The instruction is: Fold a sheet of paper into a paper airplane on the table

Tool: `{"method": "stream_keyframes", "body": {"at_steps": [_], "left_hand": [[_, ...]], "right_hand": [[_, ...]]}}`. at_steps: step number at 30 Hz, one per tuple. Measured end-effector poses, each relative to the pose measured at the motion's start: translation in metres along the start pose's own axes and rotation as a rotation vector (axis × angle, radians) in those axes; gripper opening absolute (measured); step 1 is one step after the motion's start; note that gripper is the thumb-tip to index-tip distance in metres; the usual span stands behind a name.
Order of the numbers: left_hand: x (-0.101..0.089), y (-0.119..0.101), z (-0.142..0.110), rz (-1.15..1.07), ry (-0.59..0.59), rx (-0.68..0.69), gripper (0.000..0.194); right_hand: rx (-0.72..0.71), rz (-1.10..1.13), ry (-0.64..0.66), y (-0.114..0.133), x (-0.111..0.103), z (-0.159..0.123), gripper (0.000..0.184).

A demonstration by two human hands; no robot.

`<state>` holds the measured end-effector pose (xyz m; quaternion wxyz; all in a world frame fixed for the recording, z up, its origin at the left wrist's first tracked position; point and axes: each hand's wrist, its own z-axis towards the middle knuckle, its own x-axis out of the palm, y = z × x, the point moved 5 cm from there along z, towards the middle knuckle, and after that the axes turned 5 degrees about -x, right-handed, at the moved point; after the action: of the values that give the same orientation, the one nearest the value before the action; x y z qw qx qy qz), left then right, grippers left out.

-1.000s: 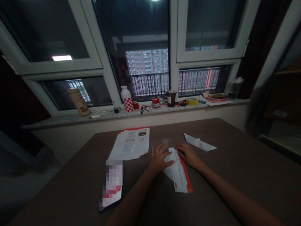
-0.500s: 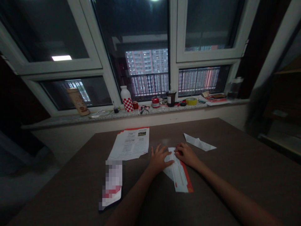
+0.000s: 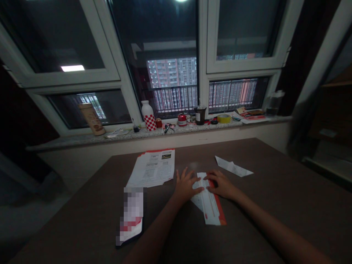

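I press 1 folded white-and-orange paper sheet (image 3: pixel 210 209) (far end hidden) with spread left hand (image 3: pixel 187 187) and flat right hand (image 3: pixel 221 185), long axis pointing away from me.

And look at that flat object (image 3: pixel 131 216) on the table: it's pixelated right over, no telling what it is! The left forearm (image 3: pixel 151 238) and right forearm (image 3: pixel 275 234) run off the bottom edge, while the left hand (image 3: pixel 187 187) and right hand (image 3: pixel 221 184) cover part of the folded paper (image 3: pixel 209 200). Print on the paper stack (image 3: pixel 151 168) is too small to read, and the clutter (image 3: pixel 253 114) at the windowsill's right end — far too tiny to make out!
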<state>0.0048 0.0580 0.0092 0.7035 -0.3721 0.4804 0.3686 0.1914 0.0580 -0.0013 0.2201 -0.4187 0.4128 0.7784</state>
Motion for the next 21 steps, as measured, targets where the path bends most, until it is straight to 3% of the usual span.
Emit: {"method": "stream_keyframes", "body": {"at_steps": [8,14,21], "left_hand": [[0.002,0.001,0.0,0.007,-0.069,-0.015,0.049],[0.001,-0.007,0.006,0.024,-0.136,0.004,0.026],[0.002,-0.005,0.003,-0.012,-0.097,-0.032,0.028]], "right_hand": [[-0.004,-0.019,-0.007,0.004,-0.001,-0.003,0.038],[0.031,-0.125,-0.043,0.006,0.005,0.008,0.025],[0.03,-0.109,-0.083,0.008,0.004,0.011,0.018]]}}
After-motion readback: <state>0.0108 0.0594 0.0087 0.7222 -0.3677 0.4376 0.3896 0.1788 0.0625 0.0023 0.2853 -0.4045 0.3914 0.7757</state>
